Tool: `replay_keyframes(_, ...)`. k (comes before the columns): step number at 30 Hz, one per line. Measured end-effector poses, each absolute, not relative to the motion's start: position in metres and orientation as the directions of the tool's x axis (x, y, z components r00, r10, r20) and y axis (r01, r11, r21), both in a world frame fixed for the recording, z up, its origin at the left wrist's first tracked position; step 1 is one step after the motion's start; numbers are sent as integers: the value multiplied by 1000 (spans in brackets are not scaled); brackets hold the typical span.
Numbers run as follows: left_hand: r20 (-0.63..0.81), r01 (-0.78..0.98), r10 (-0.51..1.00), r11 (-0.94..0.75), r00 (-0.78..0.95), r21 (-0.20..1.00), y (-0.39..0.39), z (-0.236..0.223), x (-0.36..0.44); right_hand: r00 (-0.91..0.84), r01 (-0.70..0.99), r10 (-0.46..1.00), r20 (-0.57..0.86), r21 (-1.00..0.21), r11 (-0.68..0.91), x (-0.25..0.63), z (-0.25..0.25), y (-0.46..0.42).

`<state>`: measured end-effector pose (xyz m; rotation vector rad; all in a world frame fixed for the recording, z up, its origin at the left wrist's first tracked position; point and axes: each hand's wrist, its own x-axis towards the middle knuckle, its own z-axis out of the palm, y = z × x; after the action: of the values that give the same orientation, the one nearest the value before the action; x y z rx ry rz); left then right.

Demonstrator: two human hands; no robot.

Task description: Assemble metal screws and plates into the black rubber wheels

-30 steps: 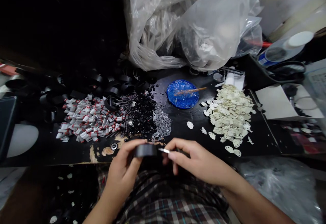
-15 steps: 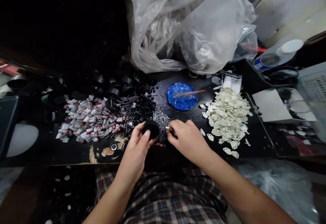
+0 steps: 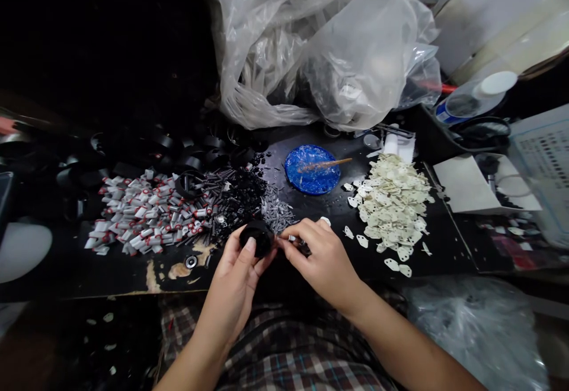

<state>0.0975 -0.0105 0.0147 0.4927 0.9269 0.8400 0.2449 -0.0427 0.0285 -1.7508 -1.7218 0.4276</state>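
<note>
My left hand point(image 3: 235, 275) is closed around a round black plastic cap point(image 3: 256, 237), with the thumb over its near rim. The cap's hollow side is tipped partly into view. Beside it, my right hand point(image 3: 326, 260) is pinched, its fingertips at the cap's right edge. A small pale-tipped piece point(image 3: 291, 238) shows between those fingers, too small to name. Just beyond the hands lie a heap of thin grey pins point(image 3: 276, 210) and a heap of small black parts point(image 3: 242, 192). A blue round lid point(image 3: 312, 170) carrying blue paste and a wooden stick point(image 3: 331, 163) lies farther back.
Grey-white sleeves with red rings point(image 3: 149, 210) are heaped left, beside dark springs point(image 3: 213, 186). Cream flat plates point(image 3: 393, 201) form a pile at right. Crumpled clear plastic bags point(image 3: 311, 53) stand behind. A white open box point(image 3: 466, 183) and a bottle point(image 3: 475, 101) are far right.
My right hand has moved left, bringing its fingertips to the cap's edge. The cap has tilted so more of its hollow side shows. The whole view has shifted slightly.
</note>
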Motion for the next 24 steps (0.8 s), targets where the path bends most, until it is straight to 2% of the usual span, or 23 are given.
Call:
replay_keyframes(5, -501, -427, 795, 606, 342, 671, -13, 17, 97, 102, 716, 982, 160, -697, 39, 244, 39, -43)
replay_keyframes(8, -525, -378, 775, 630, 350, 678, -17, 19, 94, 97, 688, 977, 189, -722, 71, 242, 40, -43)
replay_keyframes(14, -515, -305, 751, 648, 414, 698, -23, 20, 94, 36, 788, 960, 277, -598, 143, 241, 36, -44)
replay_keyframes(18, -458, -246, 771, 596, 443, 764, -23, 18, 94, -19, 814, 950, 312, -547, 196, 240, 39, -43)
replay_keyframes(24, -445, -19, 769, 509, 458, 860, -14, 21, 87, -86, 850, 964, 250, -486, 202, 241, 37, -44)
